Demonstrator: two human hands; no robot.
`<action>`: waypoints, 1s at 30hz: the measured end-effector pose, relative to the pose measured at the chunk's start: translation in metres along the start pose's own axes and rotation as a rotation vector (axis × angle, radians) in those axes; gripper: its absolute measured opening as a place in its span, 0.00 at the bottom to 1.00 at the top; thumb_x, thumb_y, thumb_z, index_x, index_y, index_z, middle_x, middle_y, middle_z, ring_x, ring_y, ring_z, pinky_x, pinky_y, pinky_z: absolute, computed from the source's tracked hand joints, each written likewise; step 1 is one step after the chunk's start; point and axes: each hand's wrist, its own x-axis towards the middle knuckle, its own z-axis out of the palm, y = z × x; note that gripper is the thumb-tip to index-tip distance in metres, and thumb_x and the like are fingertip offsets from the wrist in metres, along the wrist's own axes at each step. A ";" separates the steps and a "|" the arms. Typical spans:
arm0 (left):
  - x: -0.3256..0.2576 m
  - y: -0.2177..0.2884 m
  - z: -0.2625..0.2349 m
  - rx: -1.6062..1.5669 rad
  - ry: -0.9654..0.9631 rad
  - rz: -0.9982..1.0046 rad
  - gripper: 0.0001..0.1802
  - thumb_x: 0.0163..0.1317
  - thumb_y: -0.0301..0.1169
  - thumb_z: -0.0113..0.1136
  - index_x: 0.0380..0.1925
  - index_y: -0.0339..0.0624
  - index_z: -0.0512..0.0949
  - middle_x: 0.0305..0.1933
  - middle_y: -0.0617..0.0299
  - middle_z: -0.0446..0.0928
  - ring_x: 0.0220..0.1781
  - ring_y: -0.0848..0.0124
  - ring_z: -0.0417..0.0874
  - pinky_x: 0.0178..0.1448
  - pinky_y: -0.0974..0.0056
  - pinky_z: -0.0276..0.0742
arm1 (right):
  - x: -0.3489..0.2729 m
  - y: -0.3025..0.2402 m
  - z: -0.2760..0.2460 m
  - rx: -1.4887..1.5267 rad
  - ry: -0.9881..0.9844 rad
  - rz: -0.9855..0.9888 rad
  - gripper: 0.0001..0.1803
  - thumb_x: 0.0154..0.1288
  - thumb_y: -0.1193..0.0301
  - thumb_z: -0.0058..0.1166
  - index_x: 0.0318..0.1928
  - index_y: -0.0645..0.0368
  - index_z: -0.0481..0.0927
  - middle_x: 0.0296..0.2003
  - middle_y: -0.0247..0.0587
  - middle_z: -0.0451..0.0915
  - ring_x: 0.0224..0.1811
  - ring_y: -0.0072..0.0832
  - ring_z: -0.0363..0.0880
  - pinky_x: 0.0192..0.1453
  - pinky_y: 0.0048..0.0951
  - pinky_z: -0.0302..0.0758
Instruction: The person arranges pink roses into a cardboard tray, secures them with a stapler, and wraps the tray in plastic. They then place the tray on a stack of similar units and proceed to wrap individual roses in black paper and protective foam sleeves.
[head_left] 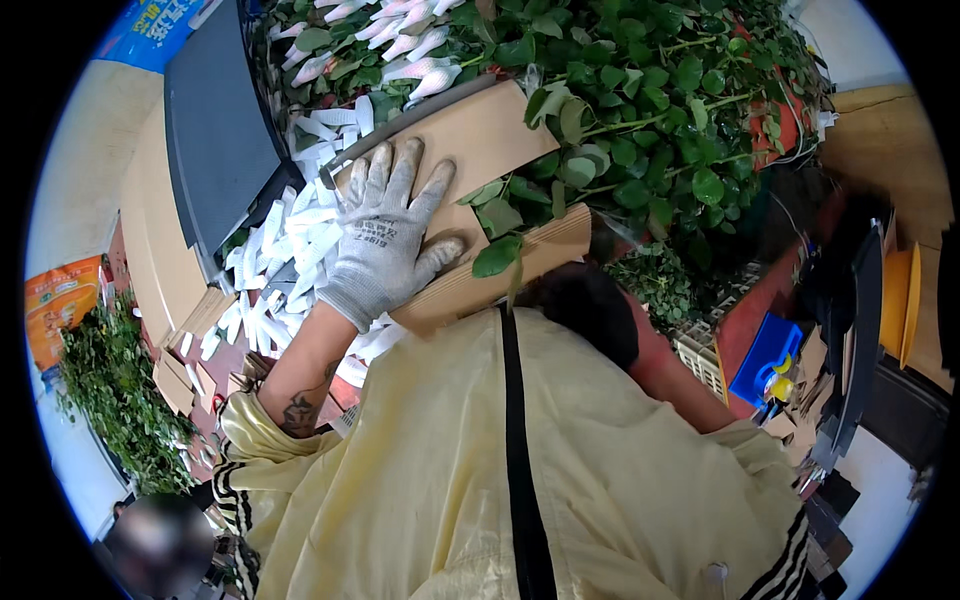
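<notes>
My left hand (385,235), in a pale grey knit glove, lies flat with fingers spread on a stack of brown cardboard sheets (490,125). The stack's layered edge (540,250) faces my body, and a dark strip runs along its far edge. My right hand (585,310) appears as a dark, shadowed shape close to my yellow jacket, by the stack's right end. Its fingers are hidden, so whether it holds anything does not show. A single green leaf (497,256) hangs over the cardboard edge.
Leafy green stems (650,130) spread beyond the cardboard. Flower heads in pale net sleeves (420,70) lie at the far side. White folded sleeves (285,240) are heaped left, beside a dark panel (220,120). Rightward are a blue container (762,355) and a pale crate (700,355).
</notes>
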 end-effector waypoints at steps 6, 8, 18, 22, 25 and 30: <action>0.021 0.005 -0.043 -0.074 -0.252 0.036 0.39 0.56 0.47 0.61 0.66 0.43 0.64 0.68 0.42 0.62 0.69 0.44 0.61 0.73 0.51 0.55 | 0.034 0.015 0.013 1.136 -0.371 -0.239 0.41 0.69 0.36 0.27 0.70 0.53 0.57 0.69 0.42 0.60 0.71 0.38 0.58 0.74 0.44 0.54; 0.035 -0.018 -0.062 -0.215 -0.156 0.444 0.37 0.60 0.49 0.59 0.65 0.39 0.65 0.66 0.44 0.65 0.68 0.50 0.65 0.71 0.55 0.59 | 0.036 -0.003 0.021 1.074 -0.796 -0.389 0.48 0.64 0.30 0.21 0.73 0.51 0.53 0.73 0.42 0.53 0.73 0.40 0.53 0.76 0.49 0.46; 0.028 -0.044 -0.040 -0.437 -0.160 -0.043 0.15 0.55 0.35 0.63 0.38 0.35 0.79 0.39 0.48 0.79 0.41 0.52 0.80 0.45 0.56 0.75 | 0.032 -0.069 0.007 0.976 0.132 -0.411 0.28 0.73 0.51 0.41 0.57 0.62 0.71 0.53 0.49 0.77 0.58 0.40 0.74 0.68 0.41 0.66; 0.027 -0.037 -0.042 -0.454 -0.109 -0.124 0.14 0.54 0.37 0.63 0.32 0.35 0.80 0.40 0.50 0.79 0.40 0.51 0.80 0.43 0.54 0.74 | 0.006 -0.091 0.006 -0.189 0.544 -0.881 0.20 0.62 0.70 0.55 0.55 0.61 0.74 0.49 0.45 0.79 0.54 0.35 0.76 0.61 0.37 0.71; 0.027 -0.043 -0.039 -0.371 -0.037 -0.051 0.16 0.54 0.39 0.62 0.31 0.36 0.80 0.42 0.51 0.79 0.41 0.51 0.80 0.45 0.54 0.75 | 0.050 -0.121 0.035 -1.241 0.250 -1.024 0.26 0.56 0.58 0.61 0.55 0.53 0.74 0.52 0.45 0.76 0.57 0.41 0.72 0.66 0.38 0.65; 0.018 -0.045 -0.029 -0.290 0.022 -0.081 0.15 0.58 0.39 0.58 0.32 0.36 0.80 0.40 0.51 0.79 0.43 0.52 0.80 0.49 0.54 0.75 | 0.138 -0.152 0.038 -1.865 -0.021 -0.961 0.15 0.61 0.58 0.52 0.41 0.55 0.77 0.48 0.43 0.76 0.54 0.33 0.73 0.62 0.35 0.65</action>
